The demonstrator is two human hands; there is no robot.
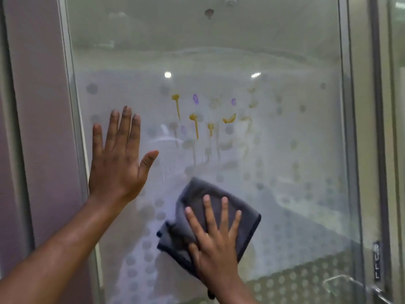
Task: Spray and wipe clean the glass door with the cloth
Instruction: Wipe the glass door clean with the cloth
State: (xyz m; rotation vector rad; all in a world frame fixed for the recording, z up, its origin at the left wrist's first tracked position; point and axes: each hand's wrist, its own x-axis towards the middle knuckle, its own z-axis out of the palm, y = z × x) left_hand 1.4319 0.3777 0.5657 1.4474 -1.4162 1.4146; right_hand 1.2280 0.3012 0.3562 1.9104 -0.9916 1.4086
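The glass door [285, 62] fills the view, frosted with round dots across its lower half. Yellow drips and purple smears [195, 119] run down its middle, and one dark spot [209, 13] sits near the top. My left hand [118, 159] lies flat on the glass at the left, fingers spread, holding nothing. My right hand [215, 235] presses a folded grey cloth [197, 198] flat against the glass below the stains. No spray bottle is in view.
A metal frame [74, 106] borders the glass on the left, next to a mauve wall panel [37, 106]. Another frame [348, 128] stands on the right, with a dark "PULL" label [376, 262] and a metal handle [350, 281] at the lower right.
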